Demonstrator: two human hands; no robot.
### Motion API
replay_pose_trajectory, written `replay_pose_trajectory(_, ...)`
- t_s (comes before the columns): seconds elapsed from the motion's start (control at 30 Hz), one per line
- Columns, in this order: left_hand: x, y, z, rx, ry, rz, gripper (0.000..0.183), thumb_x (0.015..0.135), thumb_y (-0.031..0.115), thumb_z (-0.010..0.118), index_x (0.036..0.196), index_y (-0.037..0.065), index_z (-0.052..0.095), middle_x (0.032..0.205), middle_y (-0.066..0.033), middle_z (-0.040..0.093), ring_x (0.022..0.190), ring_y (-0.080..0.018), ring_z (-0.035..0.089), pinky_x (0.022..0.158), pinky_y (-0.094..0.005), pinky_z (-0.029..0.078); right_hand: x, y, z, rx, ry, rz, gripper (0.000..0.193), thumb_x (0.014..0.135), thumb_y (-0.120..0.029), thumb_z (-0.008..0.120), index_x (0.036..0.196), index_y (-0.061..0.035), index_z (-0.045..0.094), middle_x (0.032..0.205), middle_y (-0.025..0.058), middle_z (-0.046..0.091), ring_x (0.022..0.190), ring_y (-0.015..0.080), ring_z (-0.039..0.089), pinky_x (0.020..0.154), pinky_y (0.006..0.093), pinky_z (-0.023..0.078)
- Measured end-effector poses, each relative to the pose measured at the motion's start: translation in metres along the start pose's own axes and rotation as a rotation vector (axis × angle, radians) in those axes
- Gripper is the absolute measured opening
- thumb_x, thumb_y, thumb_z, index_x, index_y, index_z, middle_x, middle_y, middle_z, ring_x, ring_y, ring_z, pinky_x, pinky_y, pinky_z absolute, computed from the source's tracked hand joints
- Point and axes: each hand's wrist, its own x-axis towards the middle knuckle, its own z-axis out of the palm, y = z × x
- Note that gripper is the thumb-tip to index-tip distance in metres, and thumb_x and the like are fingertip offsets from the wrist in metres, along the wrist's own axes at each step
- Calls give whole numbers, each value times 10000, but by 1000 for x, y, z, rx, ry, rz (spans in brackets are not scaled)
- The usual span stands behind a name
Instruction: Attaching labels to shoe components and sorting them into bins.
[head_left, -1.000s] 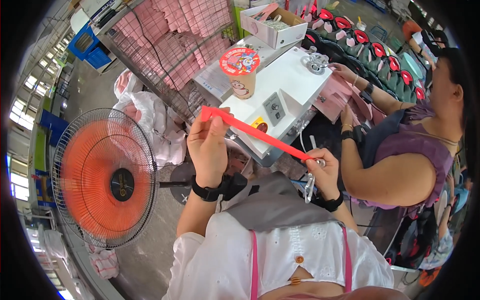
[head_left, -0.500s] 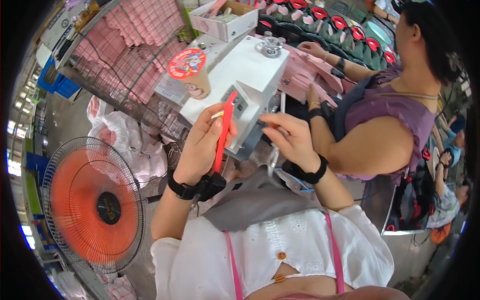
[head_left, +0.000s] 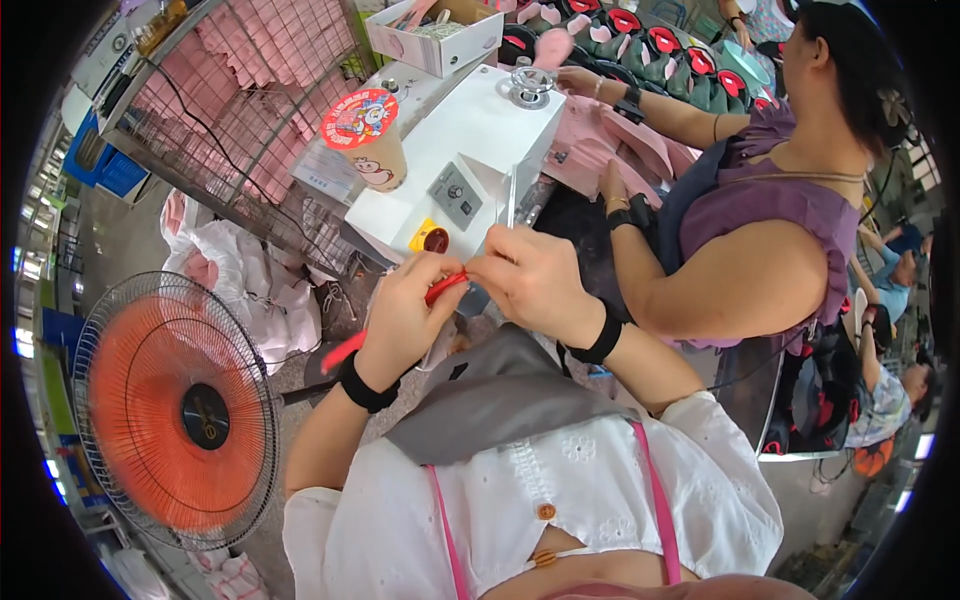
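Observation:
My left hand (head_left: 412, 310) is closed round a narrow red strip (head_left: 345, 352), whose tail hangs out past the palm toward the fan. The strip's other end comes up between the fingertips of both hands. My right hand (head_left: 535, 285) pinches there against the left fingers. A slim silvery metal tool (head_left: 512, 195) sticks up from the right hand, resembling tweezers; its lower part is hidden by the fingers. Just beyond the hands is a white machine (head_left: 455, 130) with a grey control panel (head_left: 455, 193) and a yellow-and-red switch (head_left: 429, 236).
A sealed drink cup (head_left: 370, 150) stands on the machine, a white box (head_left: 433, 35) behind it. An orange fan (head_left: 150, 410) is at left, by a wire cage (head_left: 240, 120) of pink pieces. On the right a co-worker (head_left: 750, 220) handles pink pieces (head_left: 620, 145).
My hands have come together at the red strip. The strip has swung from upright to slanting down left. The metal tool, formerly below my right hand, now points up. A pink piece rises near the co-worker's hand.

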Motion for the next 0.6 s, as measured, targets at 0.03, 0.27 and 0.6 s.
replay_pose_trajectory(0.03,-2,-2,0,106,37,45,141,730,10,628,860,6,572,785,-117,584,697,-225,597,613,-282,462,0,-3,2,16,-13,18,116,610,-118,609,715,-95,568,707,32,437,612,171,521,477,287,424)
replay_pose_trajectory(0.27,-13,-2,-1,166,122,7,104,703,41,649,787,31,590,680,-128,586,596,-280,587,547,-325,458,2,-4,7,-43,-184,-106,93,666,-141,572,724,-78,535,752,36,452,644,171,531,484,288,450)
replay_pose_trajectory(0.6,-17,-5,-9,192,64,25,84,740,54,617,817,23,609,748,-95,578,608,-268,563,563,-329,451,0,-9,15,91,-180,72,99,710,-132,631,737,-85,548,764,25,480,626,194,550,494,292,437)
